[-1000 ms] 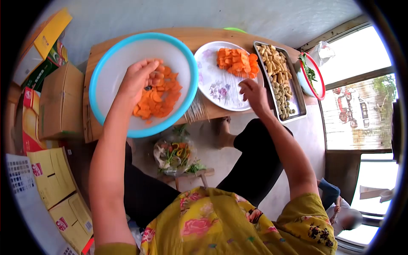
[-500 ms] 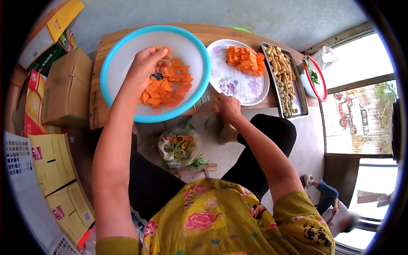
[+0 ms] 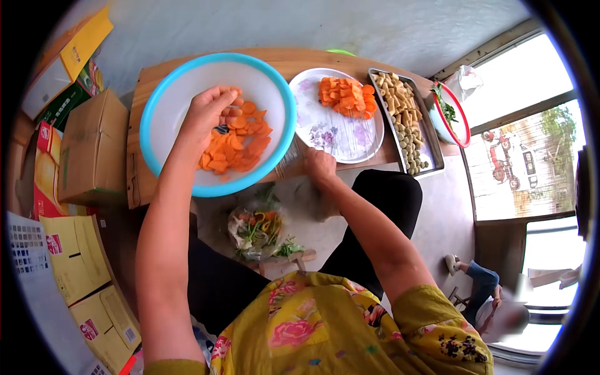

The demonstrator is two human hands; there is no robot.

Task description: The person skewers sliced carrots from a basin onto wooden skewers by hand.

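Observation:
My left hand is over the white bowl with a blue rim, its fingers pinched on a carrot slice. Below it, loose carrot slices lie in the bowl, next to a small dark striped thing I cannot make out. My right hand is closed at the near edge of a flowered white plate; whatever it holds is hidden. On that plate sits a pile of carrot pieces, with thin stick-like lines running from it. More thin lines show on the table between bowl and plate.
A metal tray of cut pieces stands right of the plate, then a red-rimmed bowl with greens. Below the table edge is a plastic bag of vegetable scraps. Cardboard boxes line the left. A person sits at lower right.
The whole view has shifted a little, so table items appear lower and further left. Both hands keep about the same places over the bowl and at the plate's edge.

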